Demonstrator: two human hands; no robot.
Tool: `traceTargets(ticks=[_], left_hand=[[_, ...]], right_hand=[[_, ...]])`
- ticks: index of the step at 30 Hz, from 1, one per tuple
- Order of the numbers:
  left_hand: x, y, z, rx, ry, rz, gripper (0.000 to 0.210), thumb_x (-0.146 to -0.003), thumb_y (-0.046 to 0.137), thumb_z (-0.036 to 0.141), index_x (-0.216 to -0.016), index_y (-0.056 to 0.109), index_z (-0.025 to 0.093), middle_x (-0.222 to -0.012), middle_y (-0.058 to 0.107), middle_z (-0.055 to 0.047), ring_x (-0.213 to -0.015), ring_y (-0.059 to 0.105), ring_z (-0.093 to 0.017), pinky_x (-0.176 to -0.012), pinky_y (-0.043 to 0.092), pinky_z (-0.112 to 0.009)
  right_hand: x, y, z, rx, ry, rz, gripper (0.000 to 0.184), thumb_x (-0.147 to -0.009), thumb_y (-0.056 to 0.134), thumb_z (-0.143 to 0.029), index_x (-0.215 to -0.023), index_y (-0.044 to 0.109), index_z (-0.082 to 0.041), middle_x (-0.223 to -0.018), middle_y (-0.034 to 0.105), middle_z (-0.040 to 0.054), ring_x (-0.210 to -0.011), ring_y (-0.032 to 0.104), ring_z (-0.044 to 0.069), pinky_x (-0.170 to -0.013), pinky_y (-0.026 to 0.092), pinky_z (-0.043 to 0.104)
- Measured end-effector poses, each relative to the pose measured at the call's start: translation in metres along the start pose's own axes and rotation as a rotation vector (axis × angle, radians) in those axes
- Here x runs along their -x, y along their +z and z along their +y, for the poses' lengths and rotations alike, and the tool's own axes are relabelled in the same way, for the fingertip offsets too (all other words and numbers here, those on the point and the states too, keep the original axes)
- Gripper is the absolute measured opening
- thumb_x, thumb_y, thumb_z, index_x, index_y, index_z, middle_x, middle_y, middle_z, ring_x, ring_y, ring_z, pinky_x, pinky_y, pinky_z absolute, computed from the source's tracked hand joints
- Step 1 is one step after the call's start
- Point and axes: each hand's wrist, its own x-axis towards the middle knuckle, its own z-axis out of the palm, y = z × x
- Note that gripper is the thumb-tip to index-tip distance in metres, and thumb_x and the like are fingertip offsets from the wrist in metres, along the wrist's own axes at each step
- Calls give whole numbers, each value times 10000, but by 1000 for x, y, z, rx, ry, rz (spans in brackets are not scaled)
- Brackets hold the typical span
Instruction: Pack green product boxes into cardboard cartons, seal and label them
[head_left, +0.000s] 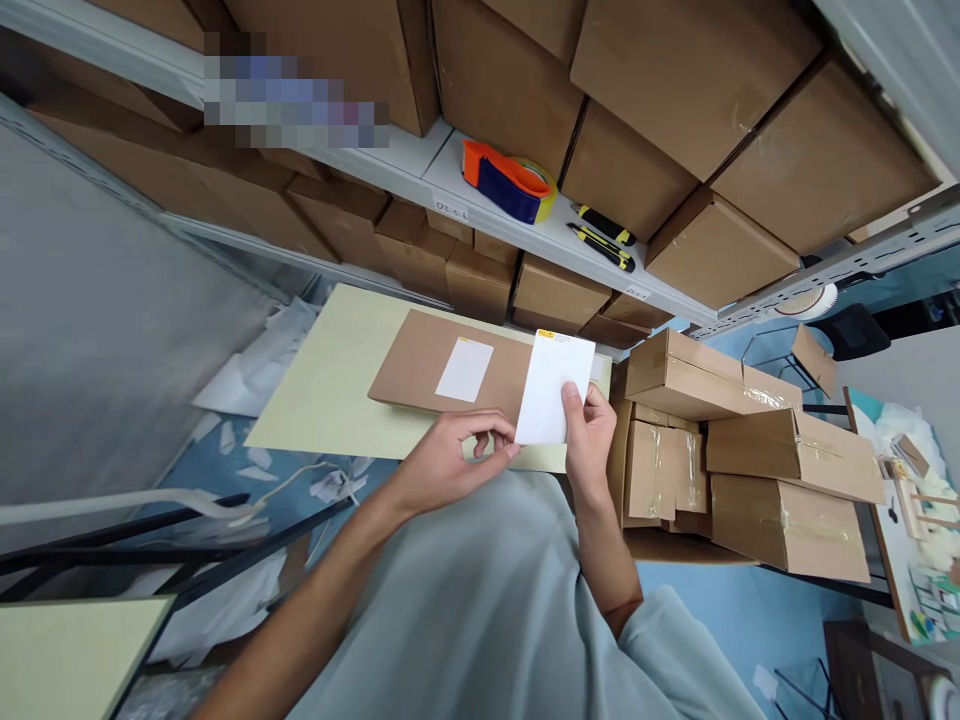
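My right hand holds a white label sheet with a small yellow mark at its top edge. The thumb lies flat on the face of the sheet, and the other fingers are mostly hidden behind it. At the lower left corner of the sheet, my left hand has thumb and forefinger pinched together, with the remaining fingers curled. Beyond my hands a flat brown cardboard box rests on a pale yellow table. Another white label is stuck on its top, and the held sheet covers its right part.
Above the table runs a shelf with large cartons, an orange and blue tape dispenser and two utility knives. Taped cartons are stacked at my right. Paper scraps and a white pipe are at left.
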Motion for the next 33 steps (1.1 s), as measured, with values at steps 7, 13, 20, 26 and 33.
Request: traceTargets(ticks=[7,13,20,26,33], left_hand=[[-2,1,0,19,11,1,265,-945,706,444,-806,745,222,-753,705,-7,-675,548,-149,-667,484,-286],[-1,-4,3,24,31,12,250,-950,700,410,-789,726,220,-758,708,-12,-680,555,-148,-665,480,-290],[15,-19,-6,-12,9,138,203,-971,637,332,-825,714,213,-804,710,-21,-720,578,-149,-675,477,-281],[35,-34,-20,-71,-52,269,155,-950,621,262,-834,714,219,-829,728,-30,-759,635,-163,-677,484,-283],[52,-56,-32,-99,-84,339,130,-933,643,243,-831,724,236,-854,744,-24,-789,668,-173,-696,507,-290]], right_hand=[[-2,1,5,25,32,-8,610,-950,693,-827,-873,633,-224,-804,598,8,-733,510,166,-644,445,292],[-8,8,22,16,62,-172,584,-971,688,-790,-797,601,-239,-749,598,-14,-711,543,164,-653,481,291],[5,26,45,220,-2,-494,467,-929,837,-539,-1295,779,-255,-1168,830,74,-1120,769,271,-1075,572,414],[21,38,18,92,-73,-625,253,-1079,712,-497,-1100,845,-282,-1149,835,81,-1146,776,277,-1054,596,415],[26,80,6,101,-47,-635,175,-992,798,-446,-983,819,-272,-1024,830,60,-1012,785,266,-957,629,401]])
